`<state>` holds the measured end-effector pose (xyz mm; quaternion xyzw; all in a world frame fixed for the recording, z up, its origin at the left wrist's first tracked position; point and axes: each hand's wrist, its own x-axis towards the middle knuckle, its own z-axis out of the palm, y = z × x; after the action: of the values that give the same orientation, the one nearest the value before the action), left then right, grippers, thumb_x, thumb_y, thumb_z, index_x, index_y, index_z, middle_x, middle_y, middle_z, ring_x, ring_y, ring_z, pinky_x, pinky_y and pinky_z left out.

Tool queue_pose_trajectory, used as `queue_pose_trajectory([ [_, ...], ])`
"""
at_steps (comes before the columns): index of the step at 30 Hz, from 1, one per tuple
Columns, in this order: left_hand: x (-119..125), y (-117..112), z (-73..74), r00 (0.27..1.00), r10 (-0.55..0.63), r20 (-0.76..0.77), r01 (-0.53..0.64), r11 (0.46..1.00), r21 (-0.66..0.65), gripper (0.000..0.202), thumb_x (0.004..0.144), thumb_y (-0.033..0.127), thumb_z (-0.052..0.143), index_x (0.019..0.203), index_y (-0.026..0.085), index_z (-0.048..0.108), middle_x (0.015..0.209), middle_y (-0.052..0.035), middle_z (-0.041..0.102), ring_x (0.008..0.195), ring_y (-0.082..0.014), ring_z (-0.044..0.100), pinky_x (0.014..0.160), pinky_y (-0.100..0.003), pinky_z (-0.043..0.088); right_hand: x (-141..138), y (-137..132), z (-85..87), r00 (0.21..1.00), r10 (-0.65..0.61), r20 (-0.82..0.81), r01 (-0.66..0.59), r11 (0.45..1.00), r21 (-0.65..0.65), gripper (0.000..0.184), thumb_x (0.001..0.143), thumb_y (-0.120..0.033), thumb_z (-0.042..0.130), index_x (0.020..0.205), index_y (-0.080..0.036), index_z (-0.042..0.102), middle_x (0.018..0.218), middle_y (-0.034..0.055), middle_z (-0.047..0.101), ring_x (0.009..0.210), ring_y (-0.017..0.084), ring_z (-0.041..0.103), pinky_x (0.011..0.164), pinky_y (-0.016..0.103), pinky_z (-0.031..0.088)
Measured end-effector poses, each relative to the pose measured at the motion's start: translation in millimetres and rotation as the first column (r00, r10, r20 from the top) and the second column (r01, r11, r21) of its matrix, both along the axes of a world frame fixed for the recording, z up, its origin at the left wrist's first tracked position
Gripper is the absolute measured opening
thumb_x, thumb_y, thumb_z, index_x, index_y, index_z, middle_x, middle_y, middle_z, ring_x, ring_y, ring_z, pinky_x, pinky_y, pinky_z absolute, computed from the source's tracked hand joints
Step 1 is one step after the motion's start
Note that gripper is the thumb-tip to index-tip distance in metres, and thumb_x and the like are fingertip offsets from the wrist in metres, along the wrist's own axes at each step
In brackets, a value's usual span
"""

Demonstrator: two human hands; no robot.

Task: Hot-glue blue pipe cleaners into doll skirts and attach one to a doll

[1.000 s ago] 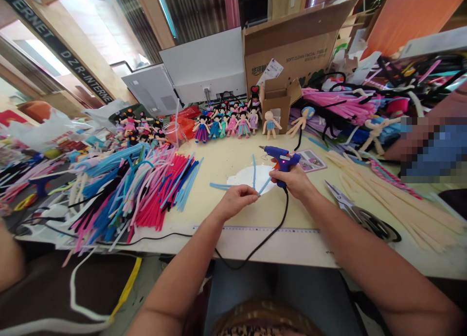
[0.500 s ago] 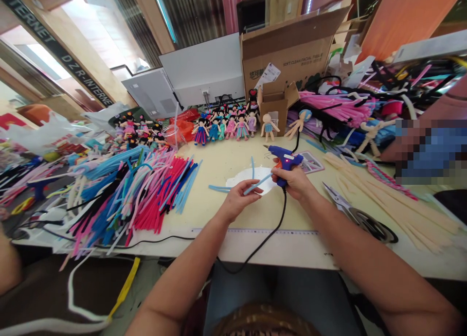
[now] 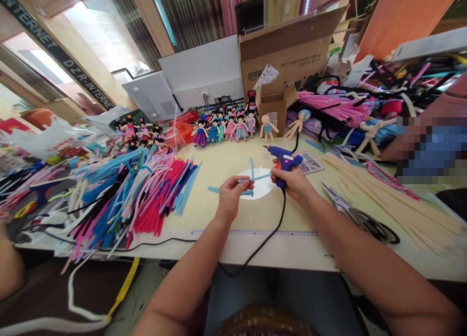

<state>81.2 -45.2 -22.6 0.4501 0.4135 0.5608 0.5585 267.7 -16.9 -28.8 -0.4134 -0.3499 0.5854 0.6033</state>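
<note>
My right hand (image 3: 295,184) grips a blue hot glue gun (image 3: 283,160) whose nozzle points left and whose black cord (image 3: 268,236) trails off the table's front edge. My left hand (image 3: 230,196) pinches a light-blue pipe cleaner (image 3: 260,177) that reaches right toward the glue gun. Both hands hover over a white round sheet (image 3: 260,186) on the cream table (image 3: 222,166). More light-blue pipe cleaner pieces (image 3: 221,190) lie on and beside that sheet.
A big heap of coloured pipe cleaners (image 3: 134,190) fills the left. Small dolls (image 3: 233,124) line the back by cardboard boxes (image 3: 288,49). Scissors (image 3: 357,214) and beige pipe cleaners (image 3: 397,200) lie right. Another person's pixelated arm (image 3: 430,146) is at the far right.
My left hand has lifted and turned the light-blue pipe cleaner from a slant to nearly level, closer to the glue gun. The view drifted slightly; the right hand kept its grip.
</note>
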Motion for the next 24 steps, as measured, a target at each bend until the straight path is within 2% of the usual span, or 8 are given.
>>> queue_pose_trajectory([
  [6, -9, -7, -2.6, 0.989, -0.091, -0.119, 0.09, 0.996, -0.01, 0.036, 0.077, 0.048, 0.066, 0.09, 0.015, 0.071, 0.085, -0.009, 0.074, 0.076, -0.0187, 0.068, 0.078, -0.035, 0.052, 1, 0, 3.3, 0.999, -0.027, 0.025, 0.027, 1.0, -0.001, 0.051, 0.052, -0.03, 0.082, 0.094, -0.02, 0.055, 0.063, -0.0061, 0.057, 0.052, 0.011, 0.056, 0.054, 0.027, 0.046],
  [9, -17, -3, 9.2, 0.956, 0.015, -0.294, 0.009, 0.997, 0.078, 0.039, 0.087, 0.049, 0.052, 0.098, 0.017, 0.071, 0.1, -0.0099, 0.073, 0.086, -0.0194, 0.066, 0.076, -0.033, 0.05, 0, 0, 5.0, 0.999, -0.038, 0.023, 0.038, 0.999, 0.01, 0.051, 0.051, -0.029, 0.082, 0.093, -0.02, 0.055, 0.066, -0.0061, 0.058, 0.051, 0.011, 0.056, 0.053, 0.026, 0.046],
  [11, -17, 2, 22.1, 0.862, 0.129, -0.49, -0.007, 0.97, 0.244, 0.034, 0.089, 0.044, 0.05, 0.097, 0.019, 0.072, 0.104, -0.0088, 0.072, 0.094, -0.02, 0.064, 0.084, -0.033, 0.047, -2, -1, 5.0, 0.998, -0.052, 0.03, 0.052, 0.998, 0.021, 0.051, 0.051, -0.029, 0.082, 0.094, -0.019, 0.056, 0.066, -0.0058, 0.058, 0.051, 0.011, 0.056, 0.053, 0.026, 0.046],
  [13, -9, 7, 33.2, 0.693, 0.164, -0.702, 0.12, 0.934, 0.336, 0.025, 0.086, 0.038, 0.056, 0.093, 0.02, 0.072, 0.101, -0.0079, 0.072, 0.096, -0.0211, 0.062, 0.09, -0.034, 0.043, -5, -2, 3.9, 0.997, -0.061, 0.044, 0.06, 0.998, 0.032, 0.051, 0.051, -0.029, 0.082, 0.094, -0.019, 0.056, 0.065, -0.0056, 0.058, 0.051, 0.011, 0.057, 0.055, 0.027, 0.047],
  [15, 3, 11, 38.3, 0.505, 0.121, -0.855, 0.273, 0.917, 0.291, 0.017, 0.081, 0.031, 0.064, 0.092, 0.022, 0.072, 0.096, -0.0065, 0.072, 0.091, -0.0219, 0.061, 0.089, -0.034, 0.042, -7, -4, 2.4, 0.997, -0.053, 0.063, 0.05, 0.998, 0.047, 0.05, 0.053, -0.03, 0.082, 0.095, -0.019, 0.057, 0.063, -0.0057, 0.058, 0.052, 0.012, 0.058, 0.056, 0.028, 0.048],
  [17, 16, 16, 36.7, 0.371, 0.076, -0.926, 0.343, 0.915, 0.213, 0.014, 0.079, 0.026, 0.066, 0.092, 0.023, 0.072, 0.092, -0.0053, 0.072, 0.086, -0.0216, 0.061, 0.083, -0.033, 0.042, -8, -5, 1.3, 0.996, -0.035, 0.076, 0.031, 0.998, 0.055, 0.05, 0.054, -0.031, 0.081, 0.097, -0.019, 0.058, 0.062, -0.0059, 0.058, 0.053, 0.013, 0.059, 0.058, 0.028, 0.05],
  [20, 22, 23, 29.5, 0.307, 0.069, -0.949, 0.353, 0.918, 0.181, 0.012, 0.082, 0.023, 0.06, 0.083, 0.023, 0.072, 0.083, -0.004, 0.071, 0.079, -0.0201, 0.061, 0.076, -0.03, 0.042, -8, -6, 2.1, 0.995, -0.023, 0.093, 0.019, 0.999, 0.043, 0.053, 0.055, -0.033, 0.082, 0.1, -0.019, 0.059, 0.064, -0.005, 0.061, 0.054, 0.014, 0.062, 0.059, 0.029, 0.051],
  [24, 9, 34, 24.9, 0.344, 0.023, -0.939, 0.397, 0.903, 0.168, 0.016, 0.083, 0.022, 0.058, 0.083, 0.023, 0.074, 0.078, -0.0021, 0.071, 0.073, -0.0178, 0.061, 0.072, -0.027, 0.042, -7, -5, 4.8, 0.99, -0.042, 0.135, 0.04, 0.999, 0.021, 0.054, 0.054, -0.035, 0.082, 0.1, -0.019, 0.059, 0.066, -0.0029, 0.062, 0.055, 0.016, 0.064, 0.057, 0.029, 0.051],
])
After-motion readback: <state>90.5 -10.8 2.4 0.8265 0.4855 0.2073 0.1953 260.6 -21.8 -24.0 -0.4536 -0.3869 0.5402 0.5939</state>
